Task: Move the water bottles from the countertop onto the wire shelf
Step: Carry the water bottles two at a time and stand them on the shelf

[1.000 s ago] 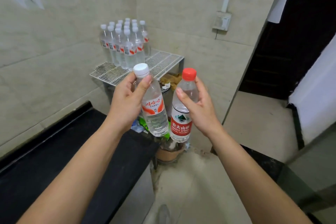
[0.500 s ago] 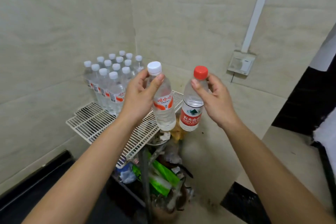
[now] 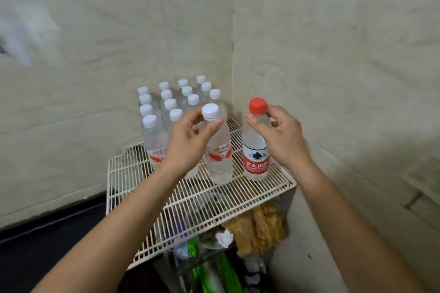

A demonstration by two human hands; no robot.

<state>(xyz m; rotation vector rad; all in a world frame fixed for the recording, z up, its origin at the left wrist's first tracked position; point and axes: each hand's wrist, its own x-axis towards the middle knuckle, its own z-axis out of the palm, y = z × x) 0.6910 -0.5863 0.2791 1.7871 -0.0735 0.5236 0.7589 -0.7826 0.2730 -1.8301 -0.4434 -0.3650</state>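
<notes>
A white wire shelf (image 3: 190,202) stands in the corner of the tiled walls. My left hand (image 3: 188,145) grips a white-capped water bottle (image 3: 220,157) at its neck; the bottle's base rests upright on the shelf. My right hand (image 3: 283,138) pinches a red-capped bottle with a red label (image 3: 256,159) just below the cap, and it also stands on the shelf, to the right of the first. Several more white-capped bottles (image 3: 166,102) stand in rows at the shelf's back left, against the wall.
The black countertop (image 3: 47,233) runs along the left wall up to the shelf. Under the shelf lies clutter: green packaging (image 3: 209,269), crumpled paper and a brownish bundle (image 3: 257,228). Walls close in behind and to the right of the shelf.
Both hands have carried the two bottles forward and down from mid-air onto the shelf. My head has moved closer and looks down on the shelf.
</notes>
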